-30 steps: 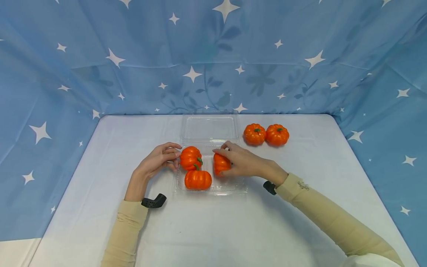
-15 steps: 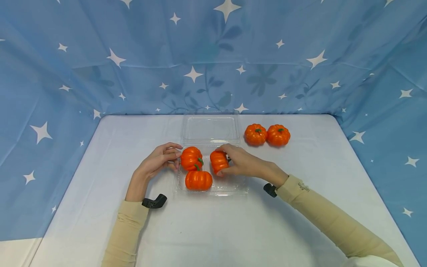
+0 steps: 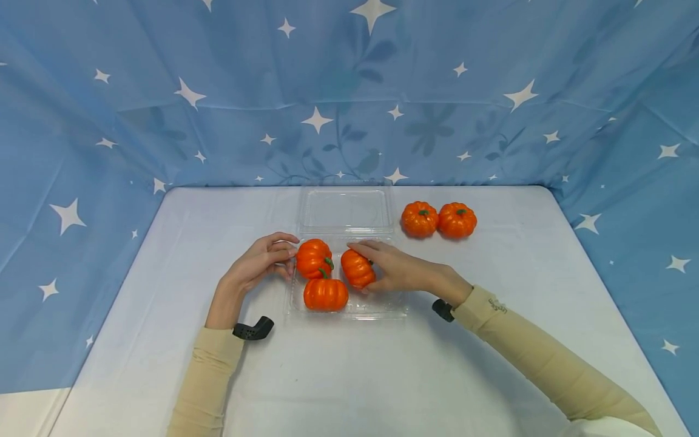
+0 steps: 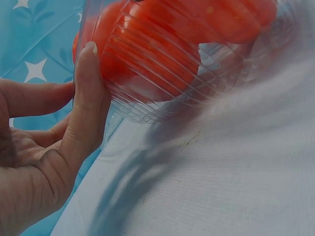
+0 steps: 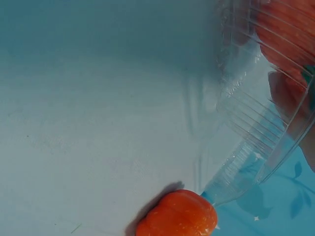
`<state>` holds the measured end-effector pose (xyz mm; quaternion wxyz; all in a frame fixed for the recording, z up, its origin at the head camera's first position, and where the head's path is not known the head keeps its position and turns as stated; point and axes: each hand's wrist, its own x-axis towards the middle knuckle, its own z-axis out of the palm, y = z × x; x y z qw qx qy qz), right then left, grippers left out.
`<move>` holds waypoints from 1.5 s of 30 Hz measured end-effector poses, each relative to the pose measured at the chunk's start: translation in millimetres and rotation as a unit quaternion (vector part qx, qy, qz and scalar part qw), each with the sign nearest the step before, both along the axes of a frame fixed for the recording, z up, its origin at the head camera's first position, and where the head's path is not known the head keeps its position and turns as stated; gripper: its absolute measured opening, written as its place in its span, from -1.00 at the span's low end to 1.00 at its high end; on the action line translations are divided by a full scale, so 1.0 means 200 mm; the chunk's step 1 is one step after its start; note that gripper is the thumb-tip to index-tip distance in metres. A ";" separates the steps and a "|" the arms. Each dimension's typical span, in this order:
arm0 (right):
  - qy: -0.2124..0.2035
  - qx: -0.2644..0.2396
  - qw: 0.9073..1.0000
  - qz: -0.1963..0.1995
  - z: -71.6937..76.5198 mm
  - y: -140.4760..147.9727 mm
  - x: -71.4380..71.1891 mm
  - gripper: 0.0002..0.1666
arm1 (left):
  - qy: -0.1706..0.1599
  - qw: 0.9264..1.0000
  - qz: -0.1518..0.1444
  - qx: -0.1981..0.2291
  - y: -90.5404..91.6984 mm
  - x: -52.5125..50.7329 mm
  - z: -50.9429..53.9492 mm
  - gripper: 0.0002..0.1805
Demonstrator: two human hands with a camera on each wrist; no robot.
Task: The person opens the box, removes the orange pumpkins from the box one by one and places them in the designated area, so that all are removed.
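Observation:
A clear plastic clamshell box (image 3: 377, 308) lies open on the table, its lid folded back. My left hand (image 3: 262, 265) pinches the box's left rim between thumb and fingers, plain in the left wrist view. Inside, one small orange pumpkin (image 3: 313, 257) sits at the back left and another pumpkin (image 3: 326, 295) lies on its side at the front left. My right hand (image 3: 401, 267) grips a third pumpkin (image 3: 356, 268), tilted, over the middle of the box, thumb in front and fingers behind. In the right wrist view the box wall partly covers this hand.
Two more orange pumpkins (image 3: 438, 220) with green stems touch each other on the table at the back right. The transparent lid (image 3: 345, 209) lies flat behind the box. A blue star-patterned curtain (image 3: 246, 91) rises along the back and sides of the white table (image 3: 349, 376).
My right hand has shifted the held pumpkin a little to the left and tilted it toward the other two in the box. My left hand has stayed at the rim.

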<state>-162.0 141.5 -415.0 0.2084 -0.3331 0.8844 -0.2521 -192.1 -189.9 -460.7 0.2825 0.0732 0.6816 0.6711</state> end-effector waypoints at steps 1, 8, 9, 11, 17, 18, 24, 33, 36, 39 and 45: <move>-0.003 0.000 1.000 0.003 0.00 0.00 0.00 0.07 | 0.000 1.000 0.000 0.000 0.00 0.00 0.00 -0.54; -0.018 -0.001 1.000 0.001 -0.01 0.00 0.00 0.06 | 0.001 1.000 -0.002 0.003 0.00 0.00 0.00 -0.55; -0.017 -0.002 1.000 0.000 -0.01 -0.01 0.00 0.07 | 0.001 1.000 -0.003 0.004 0.00 0.00 0.00 -0.55; -0.015 -0.006 1.000 -0.002 -0.01 -0.01 0.00 0.08 | 0.002 1.000 -0.003 0.004 0.00 0.00 -0.01 -0.55; -0.018 -0.040 0.999 -0.020 -0.03 -0.01 -0.01 0.02 | 0.001 1.000 -0.001 0.002 0.00 0.00 0.00 -0.55; -0.018 -0.045 0.999 -0.023 -0.03 -0.01 -0.01 -0.01 | 0.000 1.000 -0.001 0.002 0.00 0.00 0.00 -0.55; 0.006 -0.035 0.999 -0.028 -0.04 0.00 0.00 -0.08 | -0.002 1.000 0.001 0.001 0.01 0.00 0.00 -0.55; 0.034 -0.039 0.999 -0.011 -0.03 0.01 0.02 -0.04 | -0.006 1.000 0.003 0.003 0.00 0.00 0.00 -0.54; 0.041 -0.044 0.998 -0.013 -0.04 0.02 0.02 0.01 | -0.006 1.000 0.002 0.004 0.00 0.00 0.00 -0.54; 0.031 -0.054 0.998 -0.027 -0.04 0.02 0.01 0.10 | -0.005 1.000 0.002 0.005 0.00 0.00 0.00 -0.54; 0.016 -0.070 0.996 -0.058 -0.04 0.02 0.01 -0.01 | -0.006 1.000 0.003 0.004 0.00 0.00 0.00 -0.54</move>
